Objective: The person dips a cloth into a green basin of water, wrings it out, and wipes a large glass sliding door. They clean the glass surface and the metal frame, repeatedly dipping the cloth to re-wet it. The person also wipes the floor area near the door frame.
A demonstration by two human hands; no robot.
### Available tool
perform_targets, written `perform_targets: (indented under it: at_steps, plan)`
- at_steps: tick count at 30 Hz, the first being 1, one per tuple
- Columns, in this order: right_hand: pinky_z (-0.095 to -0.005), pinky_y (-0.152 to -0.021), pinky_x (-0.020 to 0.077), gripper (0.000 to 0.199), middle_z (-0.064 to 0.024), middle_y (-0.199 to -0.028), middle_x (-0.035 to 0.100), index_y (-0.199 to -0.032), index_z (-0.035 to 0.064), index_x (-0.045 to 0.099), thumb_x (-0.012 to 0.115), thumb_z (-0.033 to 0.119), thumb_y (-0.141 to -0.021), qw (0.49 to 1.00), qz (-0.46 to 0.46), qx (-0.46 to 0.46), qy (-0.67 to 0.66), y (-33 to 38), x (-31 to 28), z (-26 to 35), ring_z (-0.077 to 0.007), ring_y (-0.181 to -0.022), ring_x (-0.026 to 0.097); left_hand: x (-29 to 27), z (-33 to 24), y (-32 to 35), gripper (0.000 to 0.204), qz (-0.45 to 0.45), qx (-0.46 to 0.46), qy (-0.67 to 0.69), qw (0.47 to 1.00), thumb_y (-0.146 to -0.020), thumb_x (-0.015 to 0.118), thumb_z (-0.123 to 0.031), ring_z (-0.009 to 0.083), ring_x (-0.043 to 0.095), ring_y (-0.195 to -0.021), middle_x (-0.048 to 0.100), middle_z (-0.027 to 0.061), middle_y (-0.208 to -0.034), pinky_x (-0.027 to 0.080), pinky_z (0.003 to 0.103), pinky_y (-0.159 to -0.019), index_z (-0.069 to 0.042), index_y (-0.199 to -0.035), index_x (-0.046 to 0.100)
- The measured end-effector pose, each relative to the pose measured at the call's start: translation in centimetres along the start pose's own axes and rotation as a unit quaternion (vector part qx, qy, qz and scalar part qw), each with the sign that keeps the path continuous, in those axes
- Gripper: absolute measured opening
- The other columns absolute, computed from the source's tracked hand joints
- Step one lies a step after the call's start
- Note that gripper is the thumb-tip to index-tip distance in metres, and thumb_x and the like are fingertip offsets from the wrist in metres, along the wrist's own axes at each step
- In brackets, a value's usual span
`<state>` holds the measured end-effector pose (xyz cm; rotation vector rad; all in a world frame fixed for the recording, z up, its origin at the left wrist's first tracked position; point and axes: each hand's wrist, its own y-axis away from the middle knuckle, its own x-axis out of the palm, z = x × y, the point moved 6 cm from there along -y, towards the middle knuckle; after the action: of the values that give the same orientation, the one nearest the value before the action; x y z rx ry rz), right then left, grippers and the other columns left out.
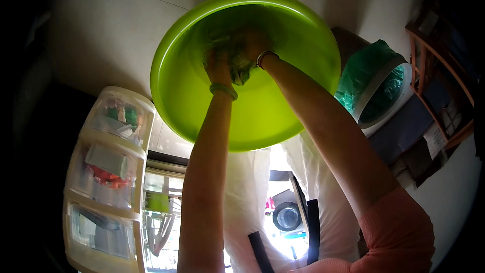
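Inside the round lime-green plastic basin (262,116), the left hand (218,68) and the right hand (251,43) are both clamped on a crumpled wet green cloth (241,68) bunched between them near the basin's centre. A green bangle (223,89) circles the left wrist; a pale bracelet (264,56) circles the right. Left of the basin stands a translucent plastic drawer unit (108,177). Right of it sits a white bin lined with a green bag (376,88).
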<state>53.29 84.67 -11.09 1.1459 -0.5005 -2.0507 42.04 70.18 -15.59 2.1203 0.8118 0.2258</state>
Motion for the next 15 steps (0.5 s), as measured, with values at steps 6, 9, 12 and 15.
perform_targets:
  at_steps: [6, 9, 12, 15]
  plan:
    - [-0.0466, -0.082, 0.0485, 0.030, -0.0163, -0.101, 0.058, -0.102, 0.0099, 0.068, 0.074, 0.024, -0.076, 0.984, -0.108, -0.118, -0.075, 7.4, -4.4, 6.3, -0.0352, -0.097, 0.057, 4.7, -5.7, 5.7, 0.049, 0.104, -0.261, 0.345, 0.896, -0.098, 0.048, -0.053, 0.0211, 0.063, -0.100, 0.065, 0.0031, -0.118, 0.054, 0.039, -0.082, -0.014, -0.126, 0.059]
    - [-0.0443, -0.081, 0.0453, 0.030, -0.0118, -0.098, 0.053, -0.100, 0.0092, 0.065, 0.075, 0.027, -0.078, 0.980, -0.031, -0.159, -0.114, 13.4, -8.3, 11.2, -0.0335, -0.095, 0.053, 5.4, -8.2, 6.9, 0.038, 0.255, -0.274, 0.495, 0.784, -0.101, 0.047, -0.043, 0.0248, 0.066, -0.101, 0.066, 0.0094, -0.117, 0.058, 0.046, -0.080, -0.015, -0.124, 0.060]
    - [-0.0431, -0.079, 0.0465, 0.027, -0.0094, -0.104, 0.054, -0.089, 0.0125, 0.064, 0.079, 0.030, -0.074, 0.966, -0.032, -0.212, -0.144, 17.9, -10.3, 13.9, -0.0311, -0.095, 0.053, 5.9, -10.3, 9.4, 0.035, 0.328, -0.307, 0.460, 0.766, -0.101, 0.050, -0.039, 0.0256, 0.066, -0.101, 0.066, 0.0109, -0.115, 0.057, 0.044, -0.085, -0.014, -0.123, 0.060]
    - [-0.0428, -0.077, 0.0468, 0.027, -0.0054, -0.106, 0.055, -0.080, 0.0153, 0.063, 0.082, 0.032, -0.070, 0.962, -0.048, -0.227, -0.143, 18.5, -11.7, 15.8, -0.0283, -0.094, 0.054, 4.4, -11.2, 12.5, 0.036, 0.322, -0.337, 0.445, 0.765, -0.101, 0.050, -0.038, 0.0252, 0.065, -0.102, 0.066, 0.0108, -0.116, 0.056, 0.043, -0.086, -0.012, -0.124, 0.059]
